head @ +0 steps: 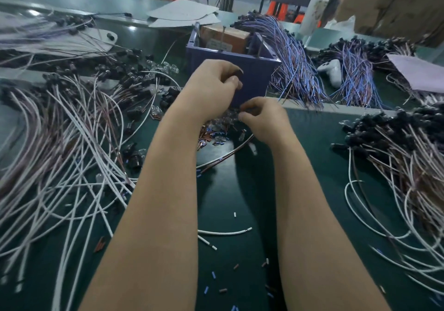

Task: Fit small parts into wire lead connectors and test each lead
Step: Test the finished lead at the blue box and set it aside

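Hands: left hand pinches a dark piece, right hand grip unclear; box label blurred.

Matt green table mat; smooth plastic-coated white leads; blue plastic bin; clear glossy small parts.

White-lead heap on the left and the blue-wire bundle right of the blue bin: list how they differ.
Colour: the white-lead heap is white and brownish; the blue-wire bundle is blue and brown. Lay: the heap sprawls in loose crossing loops; the bundle's strands run close together. Place: the heap lies nearer the camera, the bundle farther back beside the blue bin. Both carry black connectors.
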A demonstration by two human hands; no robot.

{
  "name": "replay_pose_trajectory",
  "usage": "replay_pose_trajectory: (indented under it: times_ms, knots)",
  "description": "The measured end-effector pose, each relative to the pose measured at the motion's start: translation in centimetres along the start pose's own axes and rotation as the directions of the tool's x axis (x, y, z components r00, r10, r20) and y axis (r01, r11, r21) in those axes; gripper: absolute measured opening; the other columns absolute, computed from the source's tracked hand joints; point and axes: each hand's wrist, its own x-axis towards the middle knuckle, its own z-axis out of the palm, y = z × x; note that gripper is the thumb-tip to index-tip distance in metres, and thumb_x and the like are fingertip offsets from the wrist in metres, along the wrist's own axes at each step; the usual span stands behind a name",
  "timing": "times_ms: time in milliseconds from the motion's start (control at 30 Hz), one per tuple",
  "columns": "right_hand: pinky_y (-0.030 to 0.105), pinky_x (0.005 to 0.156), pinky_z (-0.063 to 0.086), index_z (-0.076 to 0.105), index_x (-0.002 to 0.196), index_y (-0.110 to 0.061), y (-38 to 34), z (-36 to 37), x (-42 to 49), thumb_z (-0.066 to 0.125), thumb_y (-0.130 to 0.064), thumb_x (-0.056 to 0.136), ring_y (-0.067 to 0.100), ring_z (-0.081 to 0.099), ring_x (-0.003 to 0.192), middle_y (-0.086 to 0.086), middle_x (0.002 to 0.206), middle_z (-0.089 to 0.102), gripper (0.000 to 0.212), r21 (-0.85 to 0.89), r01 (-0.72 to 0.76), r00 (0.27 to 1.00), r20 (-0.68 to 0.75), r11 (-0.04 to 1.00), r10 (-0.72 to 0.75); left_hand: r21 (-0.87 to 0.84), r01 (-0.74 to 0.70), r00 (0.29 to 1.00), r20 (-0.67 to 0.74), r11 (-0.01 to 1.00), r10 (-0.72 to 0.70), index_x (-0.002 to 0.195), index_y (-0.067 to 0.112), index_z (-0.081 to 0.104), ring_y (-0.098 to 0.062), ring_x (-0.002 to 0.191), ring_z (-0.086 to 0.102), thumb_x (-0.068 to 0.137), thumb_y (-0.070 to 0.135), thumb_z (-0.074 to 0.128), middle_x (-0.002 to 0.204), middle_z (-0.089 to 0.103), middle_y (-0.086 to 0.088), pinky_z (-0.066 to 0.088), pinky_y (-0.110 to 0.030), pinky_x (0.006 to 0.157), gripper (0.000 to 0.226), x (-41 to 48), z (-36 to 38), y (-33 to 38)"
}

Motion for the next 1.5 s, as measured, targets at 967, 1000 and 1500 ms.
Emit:
replay_pose_trajectory:
  times_ms: [967,1000,1500]
  knots:
    - [0.018,0.066,0.053,0.063,0.104,-0.007,-3.1,-3.8,-0.7,0.056,0.005,0.089,0.005,0.064,0.061,0.007,0.078,0.066,0.021,0.558,0.175,0.984,-0.136,0.811,-0.118,-0.091,-0.210,0.968,-0.162,0.973,0.194,0.088,0.017,0.056,-0.017,0.086,0.067,0.081,0.001,0.061,0.088,0.068,0.000,0.054,-0.034,0.087,0.018,0.3,0.8,-1.1]
    - [0.018,0.066,0.053,0.061,0.106,-0.007,-3.3,-4.0,-0.8,0.058,0.004,0.088,0.006,0.065,0.062,0.007,0.080,0.067,0.021,0.556,0.187,0.981,-0.153,0.810,-0.122,-0.092,-0.208,0.968,-0.161,0.974,0.191,0.088,0.016,0.056,-0.016,0.086,0.067,0.081,0.002,0.061,0.088,0.068,0.000,0.054,-0.033,0.086,0.017,0.3,0.8,-1.1]
    - [0.031,0.083,0.056,0.066,0.088,-0.016,-4.3,-5.4,-1.6,0.068,-0.008,0.083,0.012,0.067,0.082,0.001,0.086,0.070,0.010,0.218,0.321,0.936,-0.219,0.922,-0.275,-0.008,-0.173,0.973,-0.158,0.985,0.170,0.091,0.015,0.060,-0.007,0.074,0.061,0.083,0.007,0.065,0.077,0.061,0.011,0.053,-0.025,0.082,0.012,0.2,0.8,-0.9]
